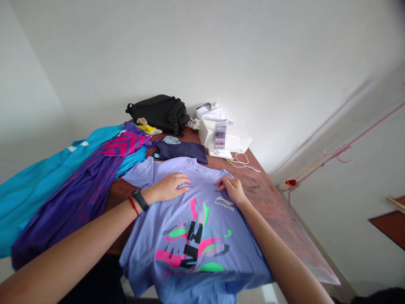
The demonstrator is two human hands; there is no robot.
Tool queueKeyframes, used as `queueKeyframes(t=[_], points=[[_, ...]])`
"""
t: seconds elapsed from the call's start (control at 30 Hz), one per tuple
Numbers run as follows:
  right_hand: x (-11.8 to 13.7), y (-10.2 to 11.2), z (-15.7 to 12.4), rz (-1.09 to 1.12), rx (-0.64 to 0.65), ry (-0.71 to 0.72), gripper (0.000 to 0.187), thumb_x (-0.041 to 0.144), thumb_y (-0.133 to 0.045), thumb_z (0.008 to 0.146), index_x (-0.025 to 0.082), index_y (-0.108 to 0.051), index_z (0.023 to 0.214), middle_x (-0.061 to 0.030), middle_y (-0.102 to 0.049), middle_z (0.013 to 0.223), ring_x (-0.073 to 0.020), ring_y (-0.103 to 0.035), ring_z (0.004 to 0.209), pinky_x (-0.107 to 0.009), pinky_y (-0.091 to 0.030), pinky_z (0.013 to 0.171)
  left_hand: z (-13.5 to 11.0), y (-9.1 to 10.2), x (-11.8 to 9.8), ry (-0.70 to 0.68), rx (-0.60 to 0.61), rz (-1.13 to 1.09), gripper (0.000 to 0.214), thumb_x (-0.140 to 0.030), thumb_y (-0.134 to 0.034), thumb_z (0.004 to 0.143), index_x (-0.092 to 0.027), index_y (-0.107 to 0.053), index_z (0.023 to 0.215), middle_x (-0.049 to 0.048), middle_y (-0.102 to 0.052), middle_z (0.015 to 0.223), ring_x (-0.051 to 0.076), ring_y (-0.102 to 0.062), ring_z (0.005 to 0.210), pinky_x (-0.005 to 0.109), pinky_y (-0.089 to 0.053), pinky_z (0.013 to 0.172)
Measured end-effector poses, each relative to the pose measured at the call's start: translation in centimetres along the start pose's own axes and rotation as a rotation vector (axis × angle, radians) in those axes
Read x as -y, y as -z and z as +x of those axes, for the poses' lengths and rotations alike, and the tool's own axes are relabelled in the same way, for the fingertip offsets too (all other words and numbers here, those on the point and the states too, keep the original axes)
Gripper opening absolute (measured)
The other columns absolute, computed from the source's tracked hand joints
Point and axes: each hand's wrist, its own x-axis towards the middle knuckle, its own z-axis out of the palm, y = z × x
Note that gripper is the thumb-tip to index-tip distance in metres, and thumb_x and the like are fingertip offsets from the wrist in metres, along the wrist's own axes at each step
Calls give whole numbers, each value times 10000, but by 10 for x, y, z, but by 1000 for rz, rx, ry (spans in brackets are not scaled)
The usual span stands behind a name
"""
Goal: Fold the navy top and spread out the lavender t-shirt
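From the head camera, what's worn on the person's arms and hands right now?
The left hand and right hand are ungloved, and both arms are bare, with no sleeves. The left wrist has a black wristband and a thin red cord bracelet; the right arm shows nothing worn.

Bright even light, soft shadows on the lilac T-shirt [243, 253], bowed wide-angle edges, pixelated patch on white box [236, 142]

Left hand [167, 188], black watch [140, 199] and red string [133, 206] on the wrist, and right hand [230, 190] are just lying flat on a lavender short-sleeved Li-Ning T-shirt [202, 287], right below the collar, on a brown wooden table [262, 198]. Folded navy cloth [180, 150] sits just beyond, bright blue-and-purple sportswear [63, 198] alongside.
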Motion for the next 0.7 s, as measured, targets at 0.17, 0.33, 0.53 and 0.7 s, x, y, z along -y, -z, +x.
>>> queueKeyframes(t=[0.17, 0.33, 0.53, 0.7], points=[[1, -1, 0, -3, -2, 10, 545, 398, -442, 982, 235, -762, 571, -60, -753, 826, -193, -661, 778, -339, -528, 814, -1, 1, -1, 5, 12, -21, 327, -355, -548, 1002, -157, -695, 1217, 122, -653, 1328, 251, -604, 1232, 384, -435, 1090], [0, -2, 0, -6, -4, 4, 547, 424, -446, 990, 228, -771, 596, -66, -755, 820, -202, -675, 796, -342, -525, 830, -1, 2, -1, 18, 25, -20, 333, -356, -565, 992, -157, -698, 1223, 130, -640, 1340, 257, -597, 1241, 393, -429, 1096], [-1, -3, 0, 1, 11, 13, 571, 512, -450, 998, 235, -783, 625, -69, -754, 823, -218, -683, 810, -370, -517, 856, -2, 0, 1, 28, 36, -11, 341, -358, -565, 987, -168, -694, 1238, 130, -620, 1373, 258, -584, 1260, 390, -417, 1104], [-2, -4, 0, -10, 18, -1, 590, 564, -447, 994, 239, -786, 638, -66, -760, 820, -223, -685, 803, -384, -521, 862, -2, 0, 1, 22, 36, -16, 340, -360, -568, 983, -174, -696, 1238, 126, -616, 1380, 258, -583, 1259, 388, -419, 1099]])
